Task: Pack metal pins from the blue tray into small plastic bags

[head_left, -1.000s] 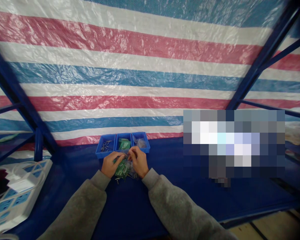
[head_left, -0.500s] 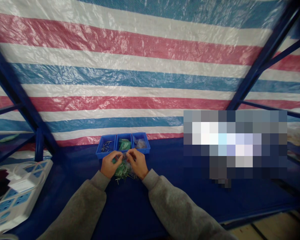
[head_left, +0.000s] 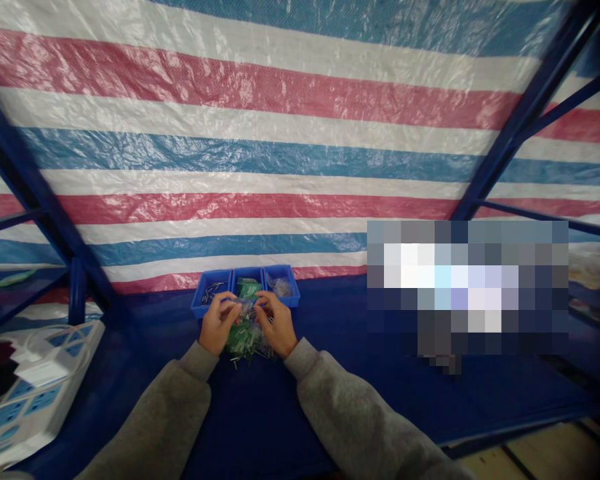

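Blue bins (head_left: 211, 272), red-white-blue striped tarpaulin (head_left: 240, 157)

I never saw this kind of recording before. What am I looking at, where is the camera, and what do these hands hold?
This view comes from a camera worn on a person's head, looking forward and down, so the arms enter from the bottom. There is no machine, only bare hands. The left hand and right hand meet above a heap of green packets on a blue surface. Their fingers seem to hold something small and clear, maybe a plastic bag; I cannot tell exactly. Ahead stands a blue tray with three compartments: metal pins, green packets and clear bags. A striped tarp hangs behind, and a power strip lies at the left.
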Motion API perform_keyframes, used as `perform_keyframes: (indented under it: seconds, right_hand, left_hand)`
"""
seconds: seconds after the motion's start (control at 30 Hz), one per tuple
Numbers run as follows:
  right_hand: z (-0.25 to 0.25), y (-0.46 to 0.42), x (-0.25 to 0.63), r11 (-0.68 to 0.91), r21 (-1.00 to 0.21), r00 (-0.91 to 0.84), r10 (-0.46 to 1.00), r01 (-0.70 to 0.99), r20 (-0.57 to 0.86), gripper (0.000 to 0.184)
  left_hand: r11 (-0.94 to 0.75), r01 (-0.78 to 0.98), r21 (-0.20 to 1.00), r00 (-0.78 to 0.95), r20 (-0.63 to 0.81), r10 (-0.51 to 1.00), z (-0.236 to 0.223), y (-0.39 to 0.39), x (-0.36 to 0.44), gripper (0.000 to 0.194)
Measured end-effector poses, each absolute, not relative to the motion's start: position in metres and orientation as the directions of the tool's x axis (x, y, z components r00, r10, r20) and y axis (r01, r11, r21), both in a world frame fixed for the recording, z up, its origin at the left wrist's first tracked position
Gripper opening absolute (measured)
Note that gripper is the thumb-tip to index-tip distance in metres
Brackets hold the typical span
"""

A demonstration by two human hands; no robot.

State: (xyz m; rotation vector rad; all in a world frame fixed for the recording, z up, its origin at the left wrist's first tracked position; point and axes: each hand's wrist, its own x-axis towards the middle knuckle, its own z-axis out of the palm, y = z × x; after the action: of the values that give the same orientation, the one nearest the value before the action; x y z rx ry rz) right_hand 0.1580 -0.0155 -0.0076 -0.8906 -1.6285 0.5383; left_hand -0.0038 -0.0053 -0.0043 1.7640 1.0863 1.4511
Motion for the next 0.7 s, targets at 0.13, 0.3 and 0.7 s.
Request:
perform_keyframes:
  seconds: [0.13, 0.3, 0.7]
  right_hand:
    - [-0.006, -0.016, 0.158, 0.640, -0.707, -0.122, 0.761, 0.300, 0.637, 0.022]
    - [-0.005, -0.014, 0.159, 0.641, -0.695, -0.094, 0.753, 0.326, 0.651, 0.011]
    - [-0.015, -0.010, 0.156, 0.609, -0.749, -0.074, 0.786, 0.261, 0.613, 0.011]
  left_hand:
    - [-0.434, 0.098, 0.896, 0.087, 0.427, 0.900, -0.003, -0.005, -0.002, 0.034]
    - [-0.472, 0.194, 0.860, 0.134, 0.453, 0.881, -0.001, -0.007, -0.002, 0.021]
    - [-0.602, 0.512, 0.613, 0.187, 0.605, 0.774, -0.001, -0.006, -0.009, 0.021]
